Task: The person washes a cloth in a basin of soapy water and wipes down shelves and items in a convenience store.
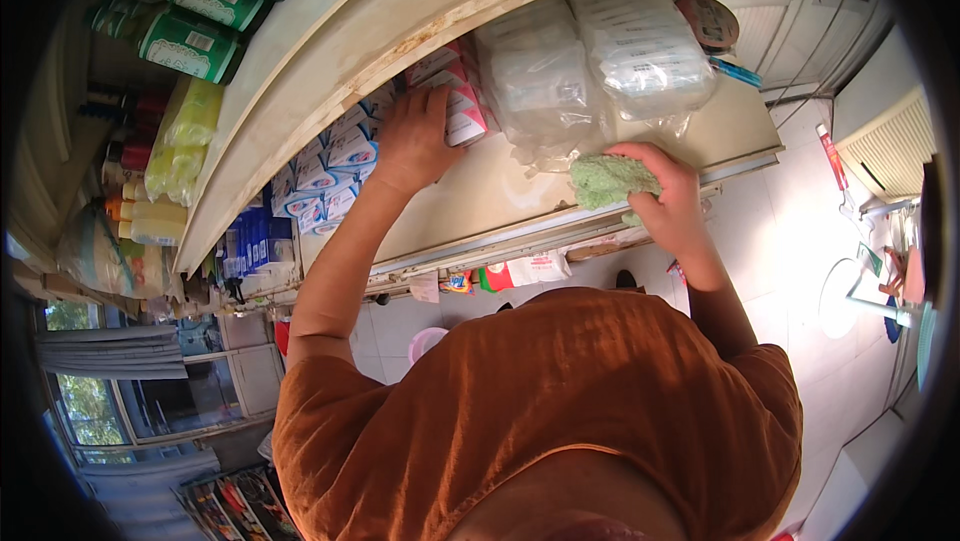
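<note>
My right hand grips a bunched light-green cloth at the front edge of a cream shelf board. My left hand reaches in over small cartons at the back of that board. White-and-blue cartons stand in rows to its left, and pink-and-white cartons touch its right side. The fingertips lie against the cartons, and whether they grasp one is unclear. Two clear plastic-wrapped packs of white goods fill the board beyond, behind the cloth.
An upper shelf curves above my hands, carrying green-labelled bottles and yellow bagged packs. Dark-blue boxes stand at the left. Below the board hang colourful packets. A pedestal fan stands on the tiled floor at right.
</note>
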{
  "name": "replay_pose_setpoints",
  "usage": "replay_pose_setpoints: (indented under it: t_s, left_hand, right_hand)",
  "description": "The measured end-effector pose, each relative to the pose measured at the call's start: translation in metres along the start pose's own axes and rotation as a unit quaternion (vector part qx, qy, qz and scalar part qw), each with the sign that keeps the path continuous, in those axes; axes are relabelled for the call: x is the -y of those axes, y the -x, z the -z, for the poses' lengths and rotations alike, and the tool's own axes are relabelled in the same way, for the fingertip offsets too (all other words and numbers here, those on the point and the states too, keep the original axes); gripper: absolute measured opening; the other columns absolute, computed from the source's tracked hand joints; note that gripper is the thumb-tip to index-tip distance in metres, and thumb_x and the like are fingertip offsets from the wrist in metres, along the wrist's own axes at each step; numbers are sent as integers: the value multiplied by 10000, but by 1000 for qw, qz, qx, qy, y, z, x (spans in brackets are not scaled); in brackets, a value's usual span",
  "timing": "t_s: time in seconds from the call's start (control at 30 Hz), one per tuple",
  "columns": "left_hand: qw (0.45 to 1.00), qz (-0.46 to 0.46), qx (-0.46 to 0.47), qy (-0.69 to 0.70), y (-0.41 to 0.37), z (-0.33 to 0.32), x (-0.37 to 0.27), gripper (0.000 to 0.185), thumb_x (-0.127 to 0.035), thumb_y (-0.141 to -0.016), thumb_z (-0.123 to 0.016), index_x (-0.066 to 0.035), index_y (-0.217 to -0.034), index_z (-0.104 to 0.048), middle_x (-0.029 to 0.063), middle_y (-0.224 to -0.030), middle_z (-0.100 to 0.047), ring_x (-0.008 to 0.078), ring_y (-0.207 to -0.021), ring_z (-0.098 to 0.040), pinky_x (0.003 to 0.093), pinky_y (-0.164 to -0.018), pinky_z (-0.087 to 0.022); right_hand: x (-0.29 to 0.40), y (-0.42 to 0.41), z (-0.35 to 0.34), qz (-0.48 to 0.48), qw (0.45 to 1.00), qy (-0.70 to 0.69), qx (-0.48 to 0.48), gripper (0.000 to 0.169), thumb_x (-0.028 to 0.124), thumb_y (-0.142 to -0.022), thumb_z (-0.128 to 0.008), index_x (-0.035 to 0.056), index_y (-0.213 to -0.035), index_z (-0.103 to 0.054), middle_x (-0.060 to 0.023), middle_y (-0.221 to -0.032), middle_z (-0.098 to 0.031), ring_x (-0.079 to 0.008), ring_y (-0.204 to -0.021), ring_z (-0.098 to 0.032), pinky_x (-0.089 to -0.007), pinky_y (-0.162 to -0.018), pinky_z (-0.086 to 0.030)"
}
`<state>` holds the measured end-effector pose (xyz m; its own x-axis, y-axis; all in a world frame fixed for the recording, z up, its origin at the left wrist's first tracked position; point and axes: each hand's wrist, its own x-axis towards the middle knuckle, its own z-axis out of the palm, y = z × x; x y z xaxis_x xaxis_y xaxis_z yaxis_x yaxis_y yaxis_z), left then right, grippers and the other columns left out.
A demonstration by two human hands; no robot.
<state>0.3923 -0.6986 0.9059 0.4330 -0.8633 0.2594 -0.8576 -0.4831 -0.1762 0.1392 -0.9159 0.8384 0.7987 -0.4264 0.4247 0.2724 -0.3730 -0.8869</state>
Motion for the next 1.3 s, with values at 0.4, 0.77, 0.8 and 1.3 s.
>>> replay_pose_setpoints:
  t_s: [0.4,0.77,0.8,1.3]
  left_hand:
    - [960,123,94,234,-76,64,52,834,-167,-626,-820,-52,-1383,-489,183,-1216,-607,329,-1092,-606,385,-956,-485]
    - [975,157,98,125,-70,6,82,888,-152,-678,-799,-112,-1478,-417,224,-1501,-395,361,-1384,-396,401,-1126,-352]
    - [972,160,103,135,-67,5,83,888,-157,-693,-793,-120,-1489,-402,221,-1524,-368,360,-1408,-369,399,-1134,-341]
    - [976,104,154,114,-73,6,78,845,-257,-858,-694,-100,-1560,-251,249,-1560,-303,373,-1472,-250,394,-1175,-252]
  right_hand:
    - [0,0,0,4,1000,5,-6,413,-22,-702,-544,42,-1092,-662,-144,-985,-690,-311,-847,-666,-323,-767,-524]
    - [-4,-1,1,19,1000,16,-11,416,-16,-684,-557,44,-1079,-672,-145,-965,-687,-320,-817,-661,-339,-737,-526]
    - [-3,-1,1,22,1000,18,-9,415,-15,-683,-557,45,-1077,-672,-147,-966,-687,-322,-818,-661,-340,-735,-526]
    - [0,1,4,19,999,25,9,435,-36,-673,-517,3,-1083,-658,-152,-974,-679,-297,-849,-658,-324,-788,-513]
